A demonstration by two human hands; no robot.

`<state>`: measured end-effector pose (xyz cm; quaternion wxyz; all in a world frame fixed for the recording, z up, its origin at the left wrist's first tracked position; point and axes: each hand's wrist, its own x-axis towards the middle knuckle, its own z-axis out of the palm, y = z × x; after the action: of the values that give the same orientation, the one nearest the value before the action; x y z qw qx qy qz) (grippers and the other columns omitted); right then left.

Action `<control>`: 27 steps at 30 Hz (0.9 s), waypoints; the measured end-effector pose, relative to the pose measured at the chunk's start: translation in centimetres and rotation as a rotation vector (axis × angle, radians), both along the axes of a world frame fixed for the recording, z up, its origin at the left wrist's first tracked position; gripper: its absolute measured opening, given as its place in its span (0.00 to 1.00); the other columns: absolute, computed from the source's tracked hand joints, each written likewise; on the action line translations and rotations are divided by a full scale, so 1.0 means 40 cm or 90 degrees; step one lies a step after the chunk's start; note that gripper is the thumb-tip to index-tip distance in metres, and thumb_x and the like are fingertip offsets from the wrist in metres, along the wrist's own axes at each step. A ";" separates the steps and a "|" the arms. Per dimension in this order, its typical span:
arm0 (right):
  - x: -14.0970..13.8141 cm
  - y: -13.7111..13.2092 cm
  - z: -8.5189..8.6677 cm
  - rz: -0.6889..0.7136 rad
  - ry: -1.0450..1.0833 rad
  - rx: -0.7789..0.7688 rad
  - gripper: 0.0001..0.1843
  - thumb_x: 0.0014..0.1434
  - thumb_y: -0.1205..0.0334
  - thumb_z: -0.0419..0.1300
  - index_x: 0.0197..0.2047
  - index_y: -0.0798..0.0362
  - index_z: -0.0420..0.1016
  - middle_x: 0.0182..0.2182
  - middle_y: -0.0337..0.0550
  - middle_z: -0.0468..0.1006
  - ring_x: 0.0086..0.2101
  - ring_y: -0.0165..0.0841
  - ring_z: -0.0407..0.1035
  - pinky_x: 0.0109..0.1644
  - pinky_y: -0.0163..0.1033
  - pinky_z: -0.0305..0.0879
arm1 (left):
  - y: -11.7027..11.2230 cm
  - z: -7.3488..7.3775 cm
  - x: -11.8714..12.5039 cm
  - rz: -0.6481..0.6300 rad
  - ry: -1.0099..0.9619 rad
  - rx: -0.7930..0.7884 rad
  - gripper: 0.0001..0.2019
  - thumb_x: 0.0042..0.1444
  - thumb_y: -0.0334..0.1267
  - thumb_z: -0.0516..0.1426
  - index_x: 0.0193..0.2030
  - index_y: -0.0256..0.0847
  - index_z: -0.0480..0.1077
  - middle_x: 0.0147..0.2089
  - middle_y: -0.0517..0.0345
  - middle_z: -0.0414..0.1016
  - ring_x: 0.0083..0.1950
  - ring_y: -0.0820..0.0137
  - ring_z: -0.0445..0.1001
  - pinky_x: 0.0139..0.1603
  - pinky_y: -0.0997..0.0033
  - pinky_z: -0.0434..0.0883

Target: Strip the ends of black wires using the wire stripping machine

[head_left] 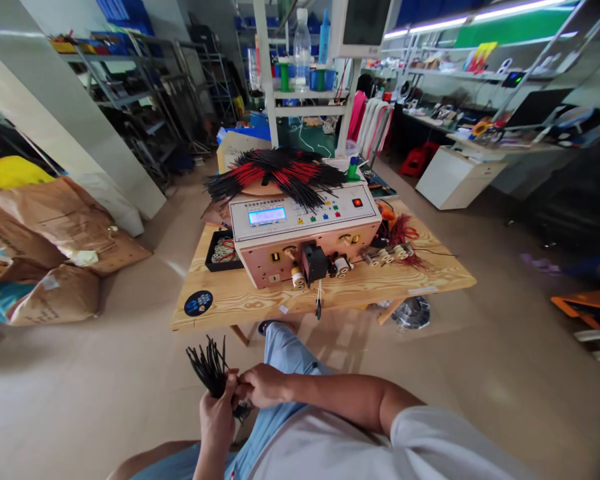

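We have a bundle of black wires (209,368) in our 2 hands, held above the lap of our light blue trousers (280,360). Our left hand (217,421) grips the bundle from below, its fingers (230,381) curled closed around it, with the wire ends fanning upward past them. Our right hand (263,387) comes in from the side, its fingers (245,390) pinched almost shut on the same bundle, touching the left hand. Exactly how many wires each hand has is too small to tell. Ahead of us, well apart from our hands, stands a wooden table (330,300) bearing a wire-cutting machine (305,227) with a lit blue display and a red switch. A spread of red and black wires (275,175) lies across the back of the machine. To its left on the table sits a black tray (223,252) of coiled wires, and to its right lie a tangle of red wires (403,230) and a row of small spools (395,252). Brown paper sacks (35,260) rest on the floor to our left, metal shelving (130,87) stands beyond them, and a white cabinet (455,177) stands to our right.
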<state>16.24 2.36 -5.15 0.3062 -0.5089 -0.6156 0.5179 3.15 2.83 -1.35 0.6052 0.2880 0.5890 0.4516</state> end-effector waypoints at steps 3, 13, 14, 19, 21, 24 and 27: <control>0.008 0.000 -0.015 0.028 -0.009 0.012 0.09 0.57 0.65 0.63 0.25 0.51 0.74 0.21 0.33 0.72 0.29 0.31 0.70 0.32 0.32 0.56 | -0.005 -0.006 0.002 0.024 -0.007 0.007 0.25 0.33 0.50 0.75 0.32 0.34 0.75 0.25 0.61 0.73 0.22 0.76 0.66 0.20 0.78 0.60; 0.176 0.247 0.067 -0.556 0.568 -0.148 0.29 0.55 0.53 0.70 0.54 0.50 0.64 0.29 0.30 0.72 0.23 0.27 0.67 0.24 0.31 0.62 | 0.011 0.029 -0.007 0.015 -0.068 0.000 0.20 0.41 0.45 0.69 0.39 0.36 0.75 0.19 0.67 0.64 0.20 0.77 0.61 0.18 0.79 0.57; 0.189 0.264 0.082 -0.550 0.610 -0.135 0.28 0.53 0.52 0.71 0.53 0.50 0.66 0.29 0.31 0.73 0.24 0.27 0.68 0.24 0.31 0.62 | 0.012 0.026 -0.008 0.014 -0.072 -0.002 0.19 0.41 0.44 0.69 0.39 0.36 0.75 0.20 0.67 0.64 0.21 0.77 0.61 0.18 0.79 0.57; 0.205 0.301 0.121 -0.530 0.711 -0.093 0.22 0.54 0.48 0.70 0.45 0.51 0.71 0.28 0.33 0.73 0.24 0.25 0.66 0.24 0.30 0.61 | 0.010 0.010 -0.007 -0.002 -0.090 -0.013 0.20 0.42 0.43 0.69 0.42 0.36 0.76 0.21 0.67 0.66 0.20 0.79 0.60 0.18 0.80 0.56; 0.201 0.305 0.123 -0.532 0.715 -0.085 0.22 0.54 0.48 0.70 0.44 0.52 0.72 0.27 0.33 0.73 0.24 0.25 0.65 0.24 0.30 0.60 | 0.008 0.009 -0.007 -0.001 -0.100 -0.010 0.20 0.43 0.43 0.69 0.42 0.36 0.76 0.21 0.68 0.65 0.20 0.79 0.59 0.18 0.80 0.56; 0.199 0.309 0.118 -0.529 0.709 -0.082 0.23 0.54 0.46 0.69 0.44 0.53 0.73 0.26 0.33 0.72 0.23 0.25 0.63 0.24 0.31 0.59 | 0.002 0.013 -0.006 0.009 -0.099 0.008 0.20 0.45 0.46 0.70 0.40 0.37 0.75 0.20 0.69 0.64 0.20 0.79 0.58 0.18 0.80 0.57; 0.204 0.313 0.112 -0.531 0.716 -0.086 0.23 0.55 0.44 0.69 0.43 0.54 0.74 0.25 0.33 0.71 0.22 0.25 0.62 0.23 0.31 0.58 | -0.003 0.017 -0.007 0.005 -0.091 0.021 0.19 0.46 0.48 0.70 0.38 0.37 0.74 0.18 0.70 0.62 0.19 0.79 0.57 0.17 0.80 0.56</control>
<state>24.42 14.86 -0.67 0.7188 -0.3756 -0.0838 0.5790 2.89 2.73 -0.65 0.6389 0.2626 0.5380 0.4831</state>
